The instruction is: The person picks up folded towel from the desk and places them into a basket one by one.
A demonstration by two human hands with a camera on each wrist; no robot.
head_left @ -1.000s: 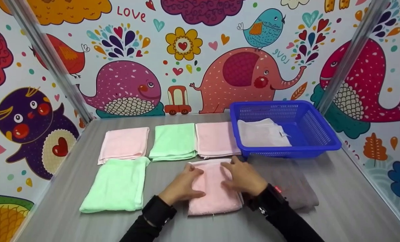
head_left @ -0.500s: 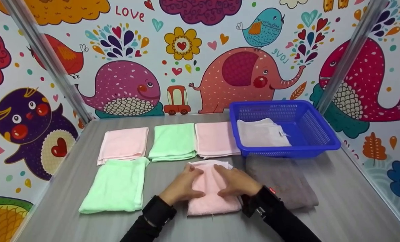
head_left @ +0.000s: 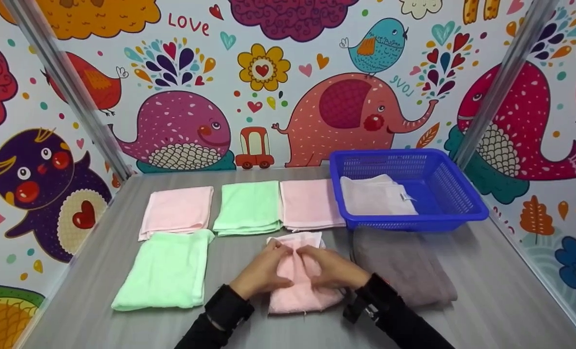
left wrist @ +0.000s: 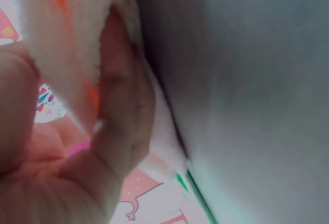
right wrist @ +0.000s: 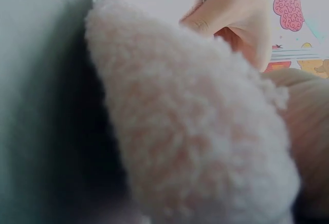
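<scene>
A pink towel (head_left: 300, 299), folded, lies at the front middle of the table in the head view. My left hand (head_left: 263, 271) grips its left part, and the left wrist view shows cloth between thumb and fingers. From the right, my right hand (head_left: 336, 272) pinches the towel with curled fingers, raising a crease between the two hands. Fuzzy pink cloth fills most of the right wrist view, with little of the right hand (right wrist: 311, 118) showing at the edge. Fingertips are partly hidden by cloth.
Folded towels surround the work: light green (head_left: 164, 271) at left, grey-brown (head_left: 404, 266) at right, and pink (head_left: 177, 208), green (head_left: 248, 206) and pink (head_left: 312, 203) behind. A blue basket (head_left: 413, 224) at back right holds a pale towel (head_left: 375, 196).
My right hand has moved left over the pink towel, toward the left hand, bunching the cloth between them. The left hand stays almost in place. More of the grey-brown towel shows.
</scene>
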